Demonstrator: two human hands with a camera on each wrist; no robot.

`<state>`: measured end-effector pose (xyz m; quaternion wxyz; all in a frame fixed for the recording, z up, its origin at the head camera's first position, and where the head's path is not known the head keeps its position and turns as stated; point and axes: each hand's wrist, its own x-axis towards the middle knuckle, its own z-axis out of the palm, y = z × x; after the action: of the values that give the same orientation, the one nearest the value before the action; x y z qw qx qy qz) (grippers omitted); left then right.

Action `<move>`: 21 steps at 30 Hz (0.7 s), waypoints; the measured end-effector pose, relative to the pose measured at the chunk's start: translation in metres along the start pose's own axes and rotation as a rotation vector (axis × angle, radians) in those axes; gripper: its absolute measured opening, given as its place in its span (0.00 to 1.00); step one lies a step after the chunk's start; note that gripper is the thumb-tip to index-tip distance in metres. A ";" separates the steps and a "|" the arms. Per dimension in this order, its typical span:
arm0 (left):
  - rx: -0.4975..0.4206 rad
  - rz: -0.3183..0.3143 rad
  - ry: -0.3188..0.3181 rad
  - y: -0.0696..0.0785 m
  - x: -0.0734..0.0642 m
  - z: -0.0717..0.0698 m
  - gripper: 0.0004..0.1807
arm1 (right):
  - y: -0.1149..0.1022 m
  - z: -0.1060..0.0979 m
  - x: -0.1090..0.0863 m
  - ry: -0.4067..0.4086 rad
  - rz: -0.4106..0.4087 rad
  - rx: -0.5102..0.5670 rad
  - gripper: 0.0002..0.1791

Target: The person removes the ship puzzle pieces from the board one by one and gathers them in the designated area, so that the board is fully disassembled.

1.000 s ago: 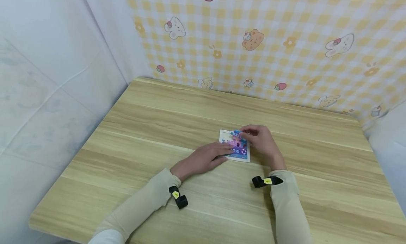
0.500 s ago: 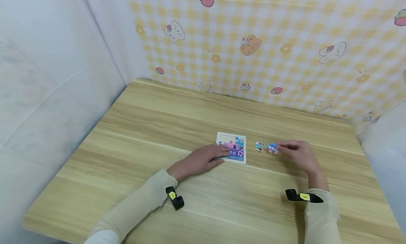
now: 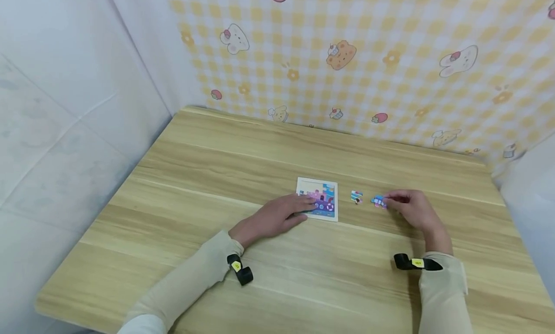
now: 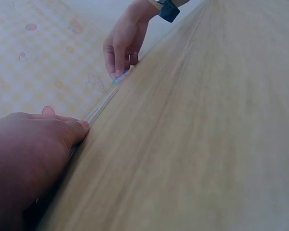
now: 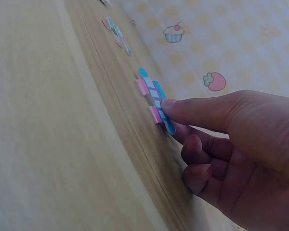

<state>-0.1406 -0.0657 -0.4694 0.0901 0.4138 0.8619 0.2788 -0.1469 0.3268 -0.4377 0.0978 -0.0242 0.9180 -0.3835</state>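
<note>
A small jigsaw puzzle in a white-edged tray (image 3: 330,219) lies mid-table in the head view, with pink, purple and blue pieces filling its lower and right parts. My left hand (image 3: 277,216) rests flat on its left side, fingers straight, hiding part of the picture. To the right, my right hand (image 3: 414,208) pinches a blue and pink puzzle piece (image 5: 154,98) between thumb and forefinger. That piece sits at or just above the tabletop. Between it and the tray lies a loose striped puzzle piece (image 3: 356,197).
The wooden table (image 3: 217,155) ends at a yellow checked curtain (image 3: 312,59) along the back. A white cloth (image 3: 65,107) hangs at its left side. Each wrist carries a black camera strap (image 3: 417,263).
My right hand has gone from the tray's upper right out to the right, pinching a blue puzzle piece. The striped piece came into sight. My left hand has stayed on the tray.
</note>
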 end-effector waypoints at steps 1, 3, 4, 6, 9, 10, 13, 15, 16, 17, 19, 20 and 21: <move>0.002 -0.001 0.000 0.000 0.000 0.000 0.24 | 0.000 0.000 0.000 0.000 0.000 -0.004 0.16; -0.003 0.001 0.000 0.000 0.000 0.000 0.24 | -0.001 0.000 0.001 0.002 -0.002 -0.008 0.16; -0.004 0.001 -0.001 0.000 0.000 0.000 0.24 | -0.001 0.000 0.001 0.005 -0.006 -0.008 0.16; -0.004 0.007 -0.002 0.000 0.000 0.000 0.24 | -0.001 0.001 0.001 0.016 -0.016 -0.015 0.15; 0.004 0.023 0.005 -0.001 0.001 0.001 0.24 | 0.000 0.003 0.002 0.038 -0.043 -0.028 0.12; 0.008 0.026 0.006 -0.001 0.001 0.002 0.24 | 0.000 0.004 0.002 0.043 -0.049 -0.029 0.11; 0.014 0.030 0.012 -0.001 0.001 0.002 0.24 | 0.000 0.005 0.002 0.050 -0.048 -0.027 0.10; 0.013 0.026 0.011 0.001 0.001 0.001 0.24 | -0.001 0.004 0.001 0.048 -0.040 -0.027 0.10; 0.013 0.024 0.009 0.001 0.001 0.000 0.24 | -0.002 0.004 0.001 0.042 -0.034 -0.024 0.11; 0.013 0.022 0.006 0.002 0.001 0.000 0.24 | -0.003 0.003 0.000 0.036 -0.029 -0.025 0.11; 0.012 0.018 -0.001 0.003 0.000 -0.002 0.24 | -0.004 0.002 -0.001 0.025 -0.024 -0.022 0.12; 0.011 0.016 -0.002 0.004 0.000 -0.002 0.24 | -0.005 0.002 -0.001 0.020 -0.022 -0.021 0.13; 0.008 0.015 -0.001 0.004 -0.001 -0.003 0.24 | -0.005 0.001 -0.001 0.017 -0.020 -0.017 0.14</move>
<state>-0.1387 -0.0655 -0.4646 0.0868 0.4206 0.8599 0.2758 -0.1454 0.3224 -0.4346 0.0860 -0.0309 0.9217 -0.3769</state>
